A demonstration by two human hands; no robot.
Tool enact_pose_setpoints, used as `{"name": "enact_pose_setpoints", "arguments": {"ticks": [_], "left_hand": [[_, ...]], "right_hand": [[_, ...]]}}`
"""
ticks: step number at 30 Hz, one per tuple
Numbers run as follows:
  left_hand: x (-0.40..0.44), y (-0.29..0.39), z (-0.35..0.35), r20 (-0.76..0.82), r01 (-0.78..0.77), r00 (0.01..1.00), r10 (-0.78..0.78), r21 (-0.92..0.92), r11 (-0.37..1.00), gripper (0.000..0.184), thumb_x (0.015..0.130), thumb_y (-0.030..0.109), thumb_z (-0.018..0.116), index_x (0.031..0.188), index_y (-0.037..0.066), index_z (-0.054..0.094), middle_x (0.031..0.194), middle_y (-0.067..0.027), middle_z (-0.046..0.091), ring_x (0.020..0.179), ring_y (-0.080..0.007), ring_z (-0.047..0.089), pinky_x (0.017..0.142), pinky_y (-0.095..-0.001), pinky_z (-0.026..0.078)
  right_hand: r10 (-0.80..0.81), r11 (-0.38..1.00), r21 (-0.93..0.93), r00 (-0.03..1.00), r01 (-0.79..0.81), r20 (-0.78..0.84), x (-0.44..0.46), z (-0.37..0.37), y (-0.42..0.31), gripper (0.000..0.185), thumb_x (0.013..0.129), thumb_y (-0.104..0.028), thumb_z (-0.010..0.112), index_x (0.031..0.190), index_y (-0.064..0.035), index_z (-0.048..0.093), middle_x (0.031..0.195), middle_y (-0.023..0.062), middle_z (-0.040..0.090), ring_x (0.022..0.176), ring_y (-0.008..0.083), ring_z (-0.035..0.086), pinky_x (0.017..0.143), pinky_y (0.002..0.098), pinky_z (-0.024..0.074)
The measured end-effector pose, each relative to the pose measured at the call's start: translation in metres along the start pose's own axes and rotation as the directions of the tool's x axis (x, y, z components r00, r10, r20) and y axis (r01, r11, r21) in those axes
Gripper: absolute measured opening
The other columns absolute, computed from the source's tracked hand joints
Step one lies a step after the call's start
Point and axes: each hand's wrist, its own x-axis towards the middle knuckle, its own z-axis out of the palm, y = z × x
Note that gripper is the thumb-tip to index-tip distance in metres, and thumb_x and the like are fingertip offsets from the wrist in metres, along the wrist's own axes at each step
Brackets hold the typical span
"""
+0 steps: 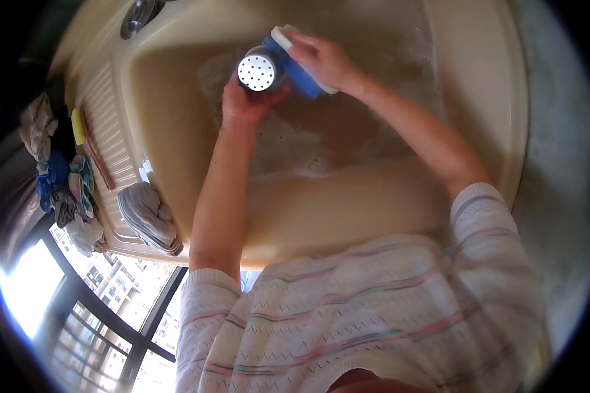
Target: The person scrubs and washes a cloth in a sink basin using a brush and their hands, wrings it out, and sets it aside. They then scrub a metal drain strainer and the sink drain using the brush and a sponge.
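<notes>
My left hand (242, 103) is closed around a dark grey round container with a white end full of small holes (256, 73). The holed end faces up toward me. In my right hand (321, 60) is a blue and white pad (303, 80), which looks like a sponge. Its blue side is turned to the container and appears to touch it. My right fingers wrap over its white side. Both hands are above shallow, cloudy water (334, 137) with some suds in the beige basin (321, 203).
Left of the water is a ribbed ledge (108, 98). A yellow brush with a pinkish handle (78, 126) and a folded grey cloth (143, 213) lie there. Several crumpled cloths (59, 173) are heaped at the far left. A metal fitting (137, 18) sits at the upper left.
</notes>
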Motion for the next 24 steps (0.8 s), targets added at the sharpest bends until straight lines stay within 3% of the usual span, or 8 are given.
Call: {"name": "enact_pose_setpoints", "arguments": {"ticks": [3, 10, 13, 14, 15, 17, 23, 24], "left_hand": [[0.002, 0.008, -0.007, 0.020, 0.023, 0.999, -0.025, 0.110, 0.994, 0.038, 0.091, 0.028, 0.030, 0.116, 0.007, 0.048, 0.115, -0.0113, 0.053, 0.108, -0.0314, 0.049, 0.083, -0.0577, 0.041], [0.016, -0.026, -0.010, -0.024, 0.027, 0.999, -0.024, 0.150, 0.988, 0.025, 0.086, 0.013, 0.048, 0.104, -0.003, 0.053, 0.098, -0.0127, 0.059, 0.089, -0.0234, 0.059, 0.077, -0.0370, 0.050], [0.021, -0.022, -0.008, -0.013, 0.000, 1.000, 0.001, 0.090, 0.996, 0.022, 0.085, 0.012, 0.050, 0.099, -0.004, 0.055, 0.096, -0.0122, 0.059, 0.086, -0.0231, 0.059, 0.075, -0.0367, 0.051], [0.022, -0.019, -0.014, -0.024, 0.007, 1.000, -0.005, 0.097, 0.995, 0.021, 0.085, 0.012, 0.051, 0.099, -0.004, 0.055, 0.096, -0.0123, 0.059, 0.086, -0.0231, 0.059, 0.075, -0.0367, 0.051], [0.020, -0.019, -0.016, -0.039, 0.019, 0.999, -0.015, 0.105, 0.994, 0.021, 0.085, 0.012, 0.051, 0.098, -0.004, 0.055, 0.096, -0.0123, 0.059, 0.086, -0.0231, 0.059, 0.075, -0.0366, 0.051], [0.018, -0.032, -0.013, -0.064, 0.005, 0.998, 0.002, 0.120, 0.993, 0.019, 0.084, 0.009, 0.051, 0.097, -0.004, 0.055, 0.092, -0.0122, 0.059, 0.083, -0.0231, 0.059, 0.073, -0.0356, 0.051], [0.018, -0.051, -0.019, 0.021, -0.008, 1.000, 0.005, 0.161, 0.987, 0.019, 0.083, 0.007, 0.050, 0.098, -0.005, 0.054, 0.095, -0.0133, 0.057, 0.085, -0.0242, 0.058, 0.072, -0.0356, 0.050], [0.021, -0.043, -0.022, -0.069, -0.002, 0.998, 0.010, 0.126, 0.992, 0.020, 0.084, 0.007, 0.049, 0.098, -0.005, 0.054, 0.094, -0.0133, 0.058, 0.085, -0.0244, 0.059, 0.072, -0.0365, 0.050]], "right_hand": [[-0.005, 0.995, 0.099, 1.000, 0.003, 0.021, -0.002, -0.005, 0.001, 0.038, 0.085, -0.032, 0.053, 0.119, -0.0157, 0.052, 0.097, 0.0144, 0.061, 0.085, 0.0270, 0.059, 0.076, 0.0318, 0.0461], [-0.222, 0.905, -0.333, 0.962, 0.264, 0.158, 0.019, -0.008, -0.016, 0.037, 0.083, -0.034, 0.053, 0.117, -0.0199, 0.054, 0.090, 0.0134, 0.057, 0.082, 0.0296, 0.055, 0.072, 0.0361, 0.0447], [0.024, 0.918, -0.394, 0.987, 0.042, 0.162, 0.011, -0.010, -0.017, 0.036, 0.085, -0.030, 0.049, 0.119, -0.0175, 0.052, 0.103, 0.0159, 0.057, 0.092, 0.0301, 0.055, 0.081, 0.0359, 0.0434], [-0.043, 0.943, -0.326, 0.994, 0.072, 0.097, -0.004, -0.006, -0.006, 0.036, 0.085, -0.028, 0.050, 0.120, -0.0176, 0.052, 0.101, 0.0182, 0.057, 0.089, 0.0311, 0.056, 0.079, 0.0359, 0.0441], [0.065, 0.943, -0.332, 0.992, -0.027, 0.104, -0.014, -0.011, -0.018, 0.037, 0.085, -0.027, 0.050, 0.120, -0.0179, 0.052, 0.100, 0.0199, 0.056, 0.091, 0.0322, 0.056, 0.078, 0.0360, 0.0446], [-0.017, 0.948, -0.319, 1.000, 0.021, 0.017, -0.014, -0.005, 0.000, 0.037, 0.085, -0.036, 0.049, 0.116, -0.0184, 0.055, 0.091, 0.0177, 0.057, 0.081, 0.0325, 0.056, 0.072, 0.0383, 0.0449], [-0.041, 0.987, -0.152, 0.999, 0.043, 0.011, 0.007, 0.005, 0.006, 0.037, 0.084, -0.036, 0.049, 0.113, -0.0152, 0.056, 0.076, 0.0190, 0.059, 0.072, 0.0342, 0.056, 0.067, 0.0371, 0.0458], [-0.010, 0.969, -0.248, 1.000, 0.011, 0.007, -0.007, 0.005, 0.016, 0.036, 0.084, -0.036, 0.049, 0.114, -0.0160, 0.056, 0.079, 0.0178, 0.059, 0.074, 0.0334, 0.056, 0.068, 0.0380, 0.0455]]}}
